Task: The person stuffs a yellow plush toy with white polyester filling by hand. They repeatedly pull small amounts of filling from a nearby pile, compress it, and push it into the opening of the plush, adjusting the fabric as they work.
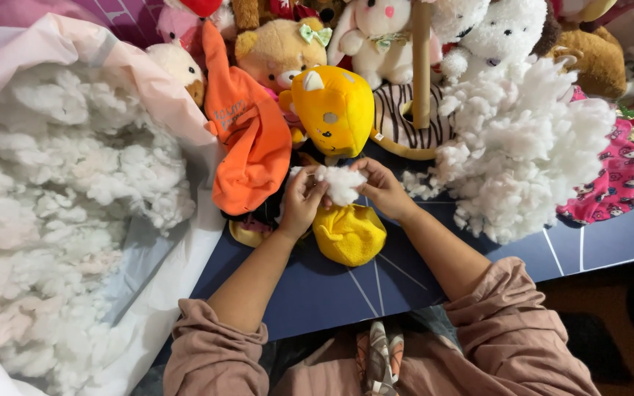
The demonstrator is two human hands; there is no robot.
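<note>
My left hand (302, 202) and my right hand (381, 187) together pinch a small tuft of white stuffing (340, 183) above a dark blue table (332, 286). Just below the hands lies a yellow plush piece (350, 235). Above them sits a yellow plush head (334, 108) with white ears and a dark face mark. An orange fabric skin (249, 139) lies limp to the left of my left hand.
A large clear plastic bag of white stuffing (60, 205) fills the left side. A loose heap of stuffing (522, 147) sits to the right. Several plush toys (376, 33) line the back. A patterned pink cloth (614, 180) lies at right.
</note>
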